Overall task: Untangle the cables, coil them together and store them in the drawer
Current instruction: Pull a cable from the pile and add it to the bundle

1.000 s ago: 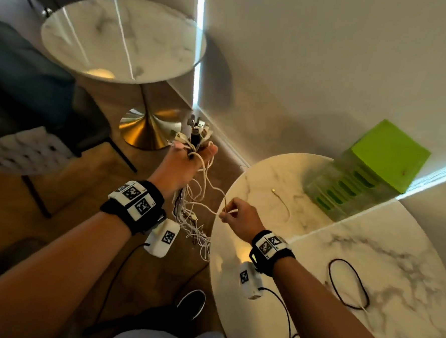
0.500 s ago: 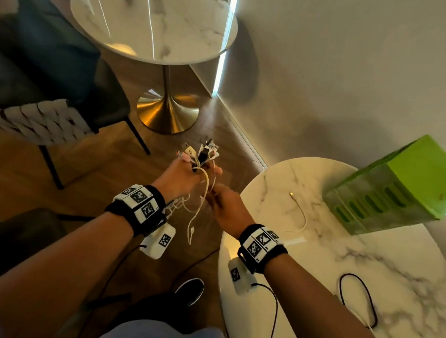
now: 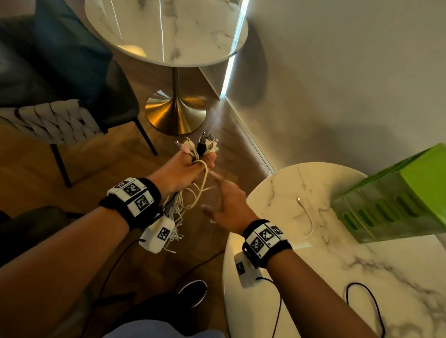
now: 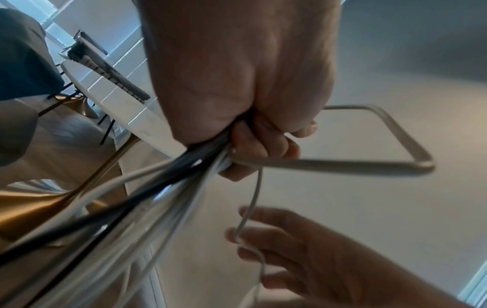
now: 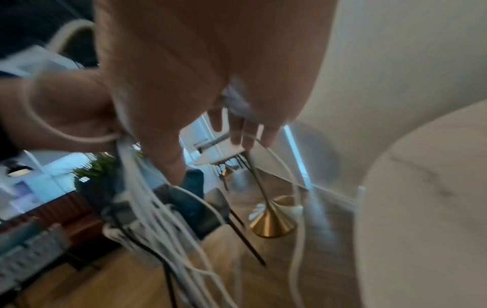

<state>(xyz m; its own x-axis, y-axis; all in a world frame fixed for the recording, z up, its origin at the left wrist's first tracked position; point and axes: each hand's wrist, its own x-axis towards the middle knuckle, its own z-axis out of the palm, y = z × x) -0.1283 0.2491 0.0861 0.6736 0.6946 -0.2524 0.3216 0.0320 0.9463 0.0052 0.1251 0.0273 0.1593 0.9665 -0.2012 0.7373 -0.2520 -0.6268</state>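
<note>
My left hand (image 3: 184, 170) is raised over the floor and grips a bundle of white and black cables (image 3: 201, 148), plug ends sticking up, with a cream loop and tangled lengths (image 3: 180, 213) hanging below the wrist. In the left wrist view the fist (image 4: 250, 129) is closed round the bundle (image 4: 158, 198). My right hand (image 3: 226, 203) hovers just right of it, fingers spread and straight. A thin white cable (image 4: 254, 198) runs from the bundle across those fingers (image 4: 284, 246). The green drawer unit (image 3: 408, 196) stands on the near marble table (image 3: 405, 292).
One loose white cable (image 3: 309, 221) and a black cable loop (image 3: 374, 306) lie on the near table. A second round marble table (image 3: 168, 19) on a gold pedestal (image 3: 175, 113) stands ahead, a dark chair (image 3: 52, 74) at left, the wall at right. My shoe (image 3: 193, 292) is on the wood floor.
My right hand carried a white cable from the table edge up to the left hand's bundle, then drew back to the right and spread its fingers. The left hand kept its grip.
</note>
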